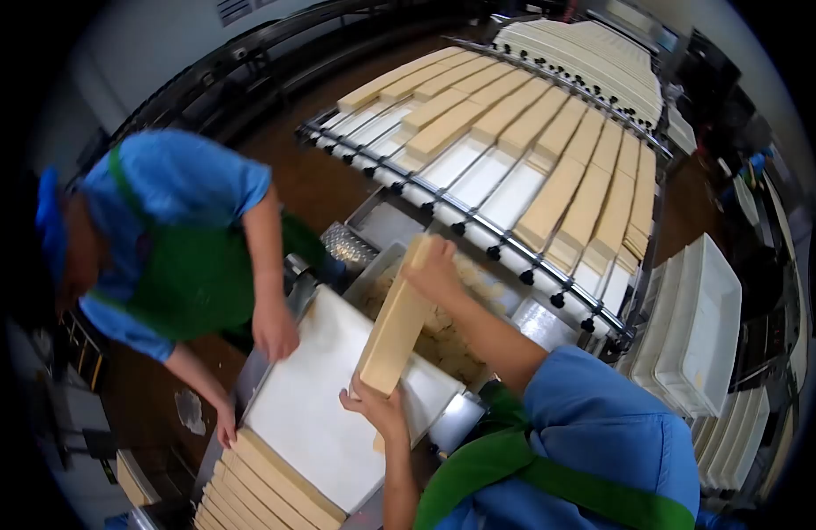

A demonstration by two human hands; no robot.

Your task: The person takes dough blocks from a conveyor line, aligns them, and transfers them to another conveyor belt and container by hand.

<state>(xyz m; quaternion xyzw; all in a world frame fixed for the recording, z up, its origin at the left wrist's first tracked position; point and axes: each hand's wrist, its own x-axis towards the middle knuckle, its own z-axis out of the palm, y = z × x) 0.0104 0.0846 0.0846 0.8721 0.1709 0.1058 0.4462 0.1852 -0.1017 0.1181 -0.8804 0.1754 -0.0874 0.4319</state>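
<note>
A long, pale yellow block (394, 334) with a smooth, dough-like look is held slantwise between my hands. My right hand (433, 269) grips its far end, and my left hand (379, 408) is wrapped round its near end. Beneath it lie a white board or belt surface (320, 397) and a bin (373, 272) of pale scraps. Several similar blocks (267, 477) lie side by side at the white surface's near end. What the blocks are made of I cannot tell for sure.
A co-worker in a blue shirt and green apron (192, 278) stands at left, one hand (225, 426) touching the near row of blocks. Ahead, a roller-edged conveyor (487, 181) carries many long blocks in lanes. Stacked white trays (704, 322) stand at right.
</note>
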